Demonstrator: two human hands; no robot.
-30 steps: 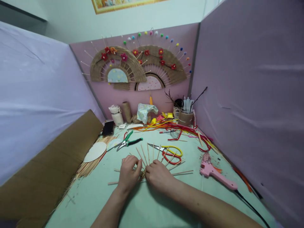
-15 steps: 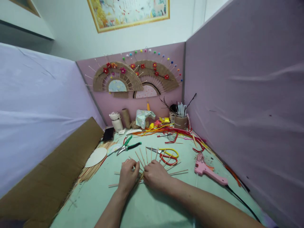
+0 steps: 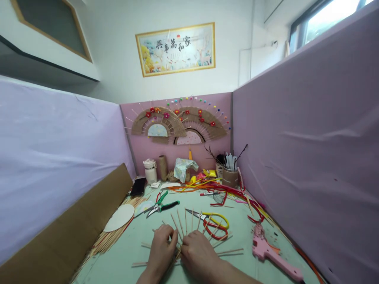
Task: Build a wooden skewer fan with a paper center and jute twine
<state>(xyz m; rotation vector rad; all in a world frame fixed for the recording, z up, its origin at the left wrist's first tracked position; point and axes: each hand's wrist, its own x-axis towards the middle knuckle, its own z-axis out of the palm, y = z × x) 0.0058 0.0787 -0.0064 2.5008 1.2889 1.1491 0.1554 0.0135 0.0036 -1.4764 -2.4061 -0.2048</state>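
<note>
Thin wooden sticks [image 3: 180,223] fan out on the green tabletop around both hands. My left hand [image 3: 162,246] is closed at the left of the fan's centre, its fingers bent over the inner stick ends. Close beside it, my right hand [image 3: 198,250] has its fingers curled down on the right side of the centre. The fingertips and whatever they pinch are hidden behind the hands. Just beyond the right hand lie scissors [image 3: 216,225] with one yellow and one red handle, partly under the sticks.
Green-handled pruners [image 3: 162,207], a white oval [image 3: 120,217] and a stick pile [image 3: 109,240] lie left. A pink glue gun [image 3: 271,254] lies right. Red and yellow strips [image 3: 207,185], a white jar [image 3: 150,171] and a holder [image 3: 230,177] stand at the back. Cardboard [image 3: 71,225] leans left.
The view has tilted upward, so the table and hands sit lower in the picture. Both hands remain close together at the centre of the stick fan.
</note>
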